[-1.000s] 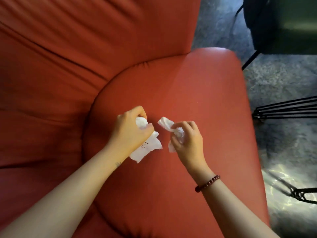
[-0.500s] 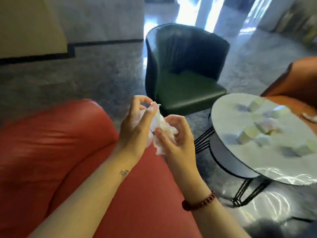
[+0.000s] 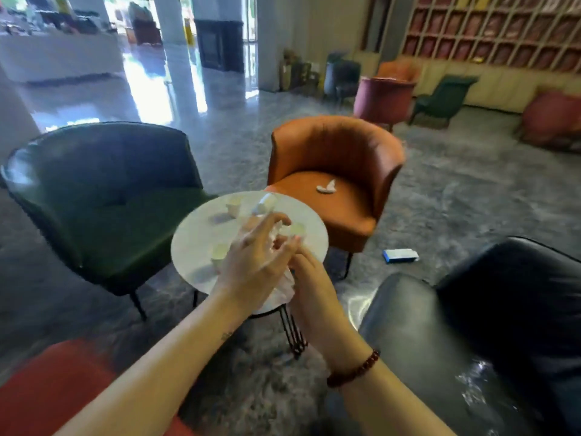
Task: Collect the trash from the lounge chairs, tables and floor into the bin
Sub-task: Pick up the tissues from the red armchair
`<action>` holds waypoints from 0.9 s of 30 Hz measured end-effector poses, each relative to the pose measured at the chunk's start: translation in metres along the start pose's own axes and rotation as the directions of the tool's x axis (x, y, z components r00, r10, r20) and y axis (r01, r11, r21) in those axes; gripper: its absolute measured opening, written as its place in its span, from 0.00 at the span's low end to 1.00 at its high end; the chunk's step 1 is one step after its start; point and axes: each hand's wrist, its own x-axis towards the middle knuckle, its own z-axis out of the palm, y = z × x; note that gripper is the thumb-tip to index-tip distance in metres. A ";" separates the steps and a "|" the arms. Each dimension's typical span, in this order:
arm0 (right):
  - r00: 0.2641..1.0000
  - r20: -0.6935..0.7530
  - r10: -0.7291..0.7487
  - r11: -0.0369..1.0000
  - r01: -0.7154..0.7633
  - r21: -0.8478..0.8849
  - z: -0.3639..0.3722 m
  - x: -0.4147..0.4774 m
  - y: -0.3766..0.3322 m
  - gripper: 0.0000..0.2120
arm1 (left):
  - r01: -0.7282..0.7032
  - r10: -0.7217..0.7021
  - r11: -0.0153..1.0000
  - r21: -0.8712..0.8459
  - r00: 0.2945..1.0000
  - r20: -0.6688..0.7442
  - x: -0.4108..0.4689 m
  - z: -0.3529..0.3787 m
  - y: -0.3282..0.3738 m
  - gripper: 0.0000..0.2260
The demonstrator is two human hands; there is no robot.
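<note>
My left hand (image 3: 251,262) and my right hand (image 3: 314,294) meet over the near edge of the round white table (image 3: 188,247). Crumpled white tissues (image 3: 284,286) are bunched between them. The left fingers curl over the top of the wad; the right hand holds it from the side, most of its fingers hidden behind the left hand. Both hands are motion-blurred. Another white tissue (image 3: 327,187) lies on the seat of the orange chair (image 3: 345,152) beyond the table. A blue and white box (image 3: 401,255) lies on the floor to the right. No bin is in sight.
Several small pale cups (image 3: 234,205) and a tipped pale container (image 3: 264,203) stand on the table. A dark green chair (image 3: 110,199) is to the left, a black chair (image 3: 471,325) at the right, and the red chair (image 3: 47,388) at the bottom left. Grey floor surrounds them.
The view has swung up from the red chair seat to the table and room. My hands, each holding a tissue before, have come together and bunched the tissues into one wad.
</note>
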 end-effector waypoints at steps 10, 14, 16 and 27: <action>0.935 -0.334 -0.123 0.988 0.084 -0.128 -0.251 -0.096 -0.127 0.19 | -0.266 0.306 0.951 -0.156 0.876 0.372 0.039 0.233 0.147 0.23; 0.904 -0.425 -0.045 0.998 0.022 -0.060 -0.302 -0.143 -0.134 0.21 | -0.296 0.353 0.935 -0.193 0.797 0.489 0.025 0.306 0.160 0.22; 0.861 -0.508 -0.003 0.997 -0.034 -0.064 -0.325 -0.163 -0.135 0.24 | -0.316 0.363 0.931 -0.182 0.769 0.526 0.018 0.338 0.160 0.17; 0.440 -0.892 -0.108 0.601 -0.686 -0.411 -0.466 -0.173 -0.075 0.12 | -0.562 0.465 0.818 -0.122 0.521 0.716 0.072 0.462 0.105 0.14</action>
